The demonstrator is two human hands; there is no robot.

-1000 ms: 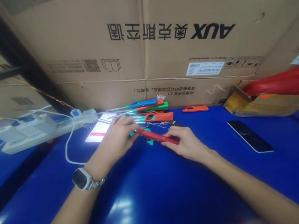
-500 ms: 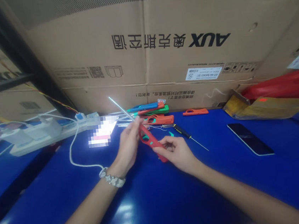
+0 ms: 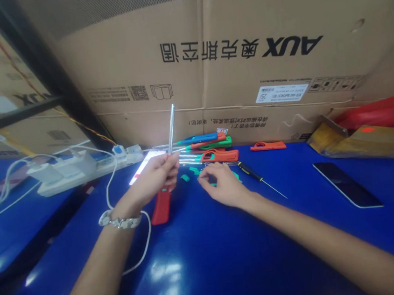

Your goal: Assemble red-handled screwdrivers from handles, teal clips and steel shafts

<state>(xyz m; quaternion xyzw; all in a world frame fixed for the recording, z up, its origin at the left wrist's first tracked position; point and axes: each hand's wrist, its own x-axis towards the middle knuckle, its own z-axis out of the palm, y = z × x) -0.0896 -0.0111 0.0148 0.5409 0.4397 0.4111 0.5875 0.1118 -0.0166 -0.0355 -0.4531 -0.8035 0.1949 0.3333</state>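
Note:
My left hand [image 3: 152, 176] is wrapped round a red long-nosed lighter [image 3: 161, 207]. Its metal tube tilts upward and the red handle end shows below my fist. Farther right, my right hand [image 3: 225, 184] is low over the blue table with thumb and forefinger pinched together; whatever is between the tips is too small to make out. Small green plastic pieces [image 3: 185, 178] lie just left of those fingertips, and more green shows around the hand. Behind it is a pile of long-nosed lighters in orange [image 3: 221, 156], green [image 3: 229, 140] and blue [image 3: 201, 138].
A yellow-and-black screwdriver [image 3: 250, 171], an orange lighter shell [image 3: 267, 145] and a dark phone [image 3: 347, 183] lie to the right. Left are a lit screen [image 3: 146, 164] and a power strip [image 3: 76, 172] with white cables. A large cardboard box [image 3: 225, 13] stands behind.
The lighter has swung more upright and moved left in my left hand. My right hand has let go of its handle and is now among the green pieces. The view has shifted slightly.

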